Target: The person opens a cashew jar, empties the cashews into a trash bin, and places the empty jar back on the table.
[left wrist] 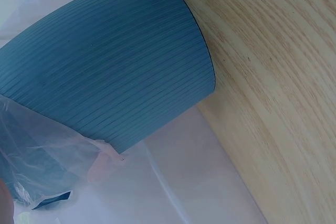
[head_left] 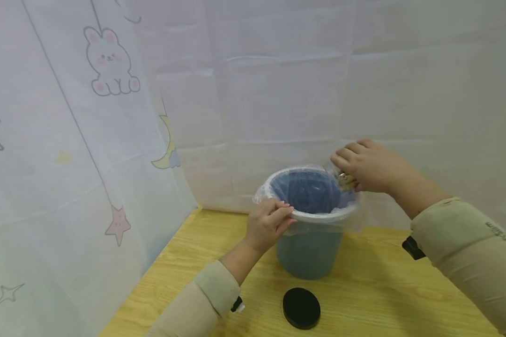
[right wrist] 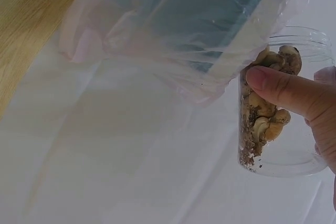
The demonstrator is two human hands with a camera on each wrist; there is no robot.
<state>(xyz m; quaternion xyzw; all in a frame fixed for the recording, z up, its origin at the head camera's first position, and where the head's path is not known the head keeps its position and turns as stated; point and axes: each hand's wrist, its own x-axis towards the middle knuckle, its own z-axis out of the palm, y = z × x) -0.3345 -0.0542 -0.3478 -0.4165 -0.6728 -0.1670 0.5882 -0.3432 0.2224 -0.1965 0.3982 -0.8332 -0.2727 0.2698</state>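
Note:
A blue trash can [head_left: 309, 255] with a white rim stands on the table, lined with a clear plastic bag [right wrist: 131, 35] whose edge hangs over the outside. At the rim's near left, my left hand [head_left: 265, 225] grips rim and bag with curled fingers. My right hand [head_left: 373, 167] holds a clear jar [right wrist: 294, 167] tilted at the can's right rim, mouth toward the opening. Inside the jar lie brown and pale lumpy pieces [right wrist: 265, 103] with dark crumbs, gathered along its lower side. Ribbed can wall [left wrist: 131, 61] fills much of the left wrist view.
A round black lid [head_left: 301, 308] lies on the yellow wood-grain table [head_left: 362, 299] in front of the can. Behind the can hangs a pale curtain [head_left: 278, 107]; another with a printed rabbit [head_left: 111, 63] hangs on the left.

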